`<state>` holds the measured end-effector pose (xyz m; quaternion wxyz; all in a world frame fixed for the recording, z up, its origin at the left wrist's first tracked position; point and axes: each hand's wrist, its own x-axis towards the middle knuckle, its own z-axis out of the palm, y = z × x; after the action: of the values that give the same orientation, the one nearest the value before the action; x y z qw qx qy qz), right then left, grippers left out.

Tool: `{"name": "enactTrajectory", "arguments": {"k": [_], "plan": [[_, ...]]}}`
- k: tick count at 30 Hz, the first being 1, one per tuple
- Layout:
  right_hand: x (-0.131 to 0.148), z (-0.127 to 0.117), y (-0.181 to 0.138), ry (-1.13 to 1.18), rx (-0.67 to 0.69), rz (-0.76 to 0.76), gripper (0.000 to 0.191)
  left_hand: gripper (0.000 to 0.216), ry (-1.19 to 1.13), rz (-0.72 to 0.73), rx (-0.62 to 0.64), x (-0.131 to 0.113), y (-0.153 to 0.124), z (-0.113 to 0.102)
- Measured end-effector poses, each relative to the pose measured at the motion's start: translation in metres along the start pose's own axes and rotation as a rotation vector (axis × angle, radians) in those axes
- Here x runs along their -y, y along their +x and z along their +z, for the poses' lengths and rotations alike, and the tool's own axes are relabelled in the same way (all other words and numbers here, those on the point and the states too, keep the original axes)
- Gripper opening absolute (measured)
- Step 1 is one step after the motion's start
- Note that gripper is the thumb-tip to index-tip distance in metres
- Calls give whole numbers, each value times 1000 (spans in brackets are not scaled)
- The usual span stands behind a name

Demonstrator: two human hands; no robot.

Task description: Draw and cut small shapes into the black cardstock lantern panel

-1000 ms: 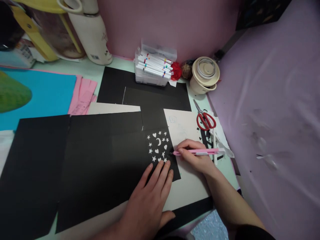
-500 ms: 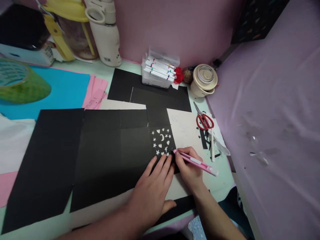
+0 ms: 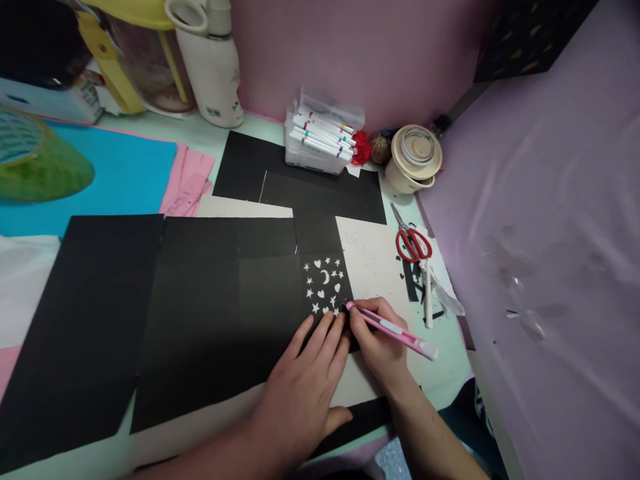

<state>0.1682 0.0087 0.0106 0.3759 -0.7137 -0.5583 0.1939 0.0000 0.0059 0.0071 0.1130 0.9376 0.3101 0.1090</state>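
- Bench (image 3: 440,380): pale green, largely covered by overlapping paper; little bare surface is left around the work.
- Black paper sheet (image 3: 210,313): laid flat at centre, with small stars, hearts and a moon cut out (image 3: 324,285) at its right end; a slip of the sheet would likely spoil a cut-out edge.
- Blue paper (image 3: 125,173) and pink paper (image 3: 187,180): lying at the rear left, well apart from the work.
- Left hand (image 3: 305,387): spread flat, palm down, pressing the black sheet just below the cut-outs; nothing is gripped. The fingertips (image 3: 334,327) lie just beside the blade tip, so a skid towards them is judged the main risk.
- Right hand (image 3: 380,340): closed around the pink craft knife in a pen grip.
- Marker box (image 3: 320,140): set against the back wall, markers stacked inside.
- Lidded cream jar (image 3: 414,160): beside the marker box.
- Pink craft knife (image 3: 390,328): tip touching the black sheet at the lower right of the cut-outs; excess pressure could tear the thin bridges.
- Red scissors (image 3: 411,241): lying to the right, near paper scraps, close to the right forearm's path.
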Motion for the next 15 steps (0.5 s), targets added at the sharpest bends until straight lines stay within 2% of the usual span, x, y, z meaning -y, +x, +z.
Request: {"name": "enactTrajectory", "arguments": {"k": [10, 15], "plan": [[-1, 0, -2, -29, 6, -1, 7, 87, -8, -3, -6, 0, -1, 0], [2, 1, -4, -47, 23, -99, 2, 86, -3, -1, 2, 0, 0, -1]]}}
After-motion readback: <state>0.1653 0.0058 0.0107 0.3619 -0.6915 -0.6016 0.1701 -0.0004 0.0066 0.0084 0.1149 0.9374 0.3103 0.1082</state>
